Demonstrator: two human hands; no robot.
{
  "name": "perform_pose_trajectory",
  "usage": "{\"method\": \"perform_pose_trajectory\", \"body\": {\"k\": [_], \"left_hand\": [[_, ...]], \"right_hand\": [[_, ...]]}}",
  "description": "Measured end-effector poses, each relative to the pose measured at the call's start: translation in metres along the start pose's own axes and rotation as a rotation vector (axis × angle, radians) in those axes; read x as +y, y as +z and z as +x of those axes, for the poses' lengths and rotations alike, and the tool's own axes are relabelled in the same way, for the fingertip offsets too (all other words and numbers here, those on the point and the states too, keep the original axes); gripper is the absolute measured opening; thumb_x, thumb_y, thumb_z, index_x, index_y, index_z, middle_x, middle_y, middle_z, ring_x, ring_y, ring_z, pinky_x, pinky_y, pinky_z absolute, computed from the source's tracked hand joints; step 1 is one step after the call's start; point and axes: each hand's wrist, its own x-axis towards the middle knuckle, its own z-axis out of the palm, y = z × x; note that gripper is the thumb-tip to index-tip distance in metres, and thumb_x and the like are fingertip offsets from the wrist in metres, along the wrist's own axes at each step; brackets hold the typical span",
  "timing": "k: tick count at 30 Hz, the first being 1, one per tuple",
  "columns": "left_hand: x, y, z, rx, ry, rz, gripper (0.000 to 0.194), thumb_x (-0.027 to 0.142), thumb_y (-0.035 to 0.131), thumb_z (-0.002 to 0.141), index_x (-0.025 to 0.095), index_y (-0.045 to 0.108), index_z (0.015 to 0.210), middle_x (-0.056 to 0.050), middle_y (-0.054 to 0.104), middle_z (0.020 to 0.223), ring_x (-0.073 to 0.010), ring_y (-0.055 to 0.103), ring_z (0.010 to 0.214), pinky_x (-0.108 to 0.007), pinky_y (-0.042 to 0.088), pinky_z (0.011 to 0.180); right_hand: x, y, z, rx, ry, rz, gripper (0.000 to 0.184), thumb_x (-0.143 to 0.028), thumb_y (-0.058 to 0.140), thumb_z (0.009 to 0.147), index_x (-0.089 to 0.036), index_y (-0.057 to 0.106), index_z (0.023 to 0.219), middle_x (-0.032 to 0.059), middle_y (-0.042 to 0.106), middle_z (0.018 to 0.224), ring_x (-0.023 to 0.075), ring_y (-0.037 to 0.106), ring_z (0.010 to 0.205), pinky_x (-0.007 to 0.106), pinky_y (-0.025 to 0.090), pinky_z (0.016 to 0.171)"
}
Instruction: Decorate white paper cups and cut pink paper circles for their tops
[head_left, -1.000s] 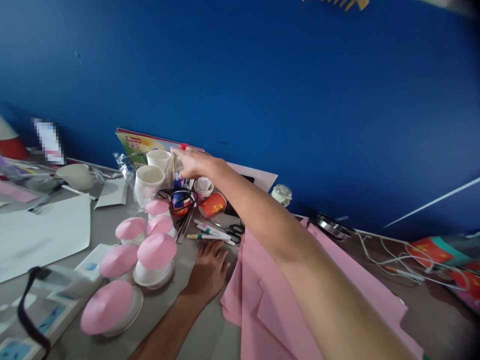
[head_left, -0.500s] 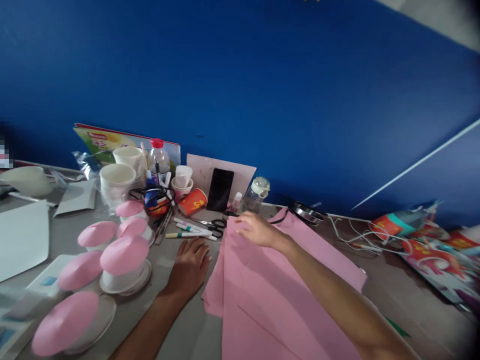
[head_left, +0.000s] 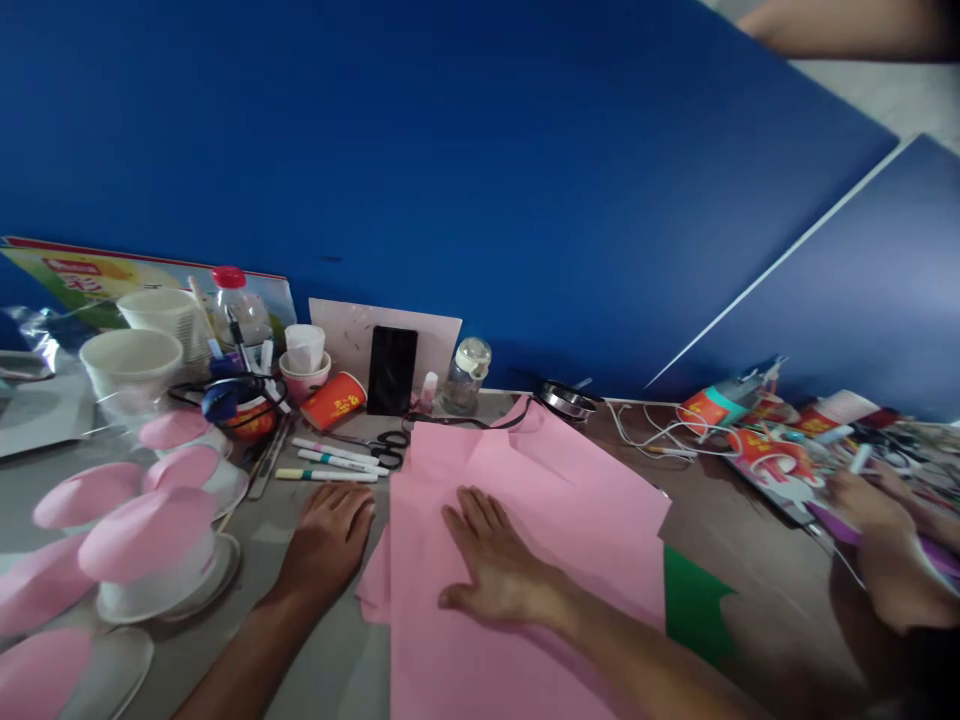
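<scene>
My right hand (head_left: 495,570) lies flat with fingers spread on a stack of large pink paper sheets (head_left: 450,660). To its left, my left hand (head_left: 330,530) rests palm down on the grey table (head_left: 337,640), fingers stretched and holding nothing. Just beyond the left hand lie several marker pens (head_left: 337,460) and a pair of black-handled scissors (head_left: 386,448). On the left stand several white paper cups topped with pink paper cones (head_left: 150,530), some of them on white discs.
Along the blue partition (head_left: 450,180) are stacked paper cups (head_left: 131,355), a red-capped bottle (head_left: 241,310), a phone (head_left: 392,370), a glass jar (head_left: 466,375) and a tape roll (head_left: 568,400). White cables (head_left: 652,440) and green paper (head_left: 694,605) lie right. Another person's hands (head_left: 874,510) work at far right.
My right hand has moved from the far edge of the pink paper back towards me and now lies flat on it. The view has swung right, showing another person's hands.
</scene>
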Motion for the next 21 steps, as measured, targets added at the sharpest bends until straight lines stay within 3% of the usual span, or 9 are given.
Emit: {"method": "perform_pose_trajectory", "body": {"k": [7, 16, 21], "left_hand": [[0.0, 0.0, -0.002, -0.02, -0.067, -0.036, 0.023, 0.029, 0.047, 0.09, 0.017, 0.065, 0.093, -0.01, 0.07, 0.098, -0.0259, 0.06, 0.095, -0.043, 0.046, 0.088], [0.002, -0.001, -0.002, -0.071, -0.103, -0.055, 0.022, 0.029, 0.048, 0.089, 0.019, 0.065, 0.098, -0.008, 0.069, 0.102, -0.0252, 0.06, 0.098, -0.042, 0.046, 0.09], [0.004, -0.002, -0.001, -0.073, -0.095, -0.067, 0.022, 0.029, 0.048, 0.088, 0.02, 0.066, 0.096, -0.007, 0.07, 0.102, -0.0249, 0.06, 0.099, -0.042, 0.045, 0.092]], "right_hand": [[-0.021, 0.006, 0.022, 0.073, -0.098, 0.0, 0.106, -0.068, 0.058, 0.074, -0.014, 0.011, 0.151, 0.0174, -0.012, 0.157, 0.0344, -0.018, 0.142, 0.051, -0.003, 0.115], [-0.011, 0.009, 0.022, 0.152, -0.093, 0.017, 0.092, -0.067, 0.049, 0.083, -0.012, 0.018, 0.15, 0.0174, -0.001, 0.158, 0.0327, -0.007, 0.145, 0.05, 0.004, 0.117], [-0.006, 0.012, 0.024, 0.232, -0.085, 0.001, 0.076, -0.055, 0.049, 0.088, -0.01, 0.029, 0.147, 0.0172, 0.012, 0.157, 0.0327, 0.005, 0.145, 0.048, 0.012, 0.117]]}}
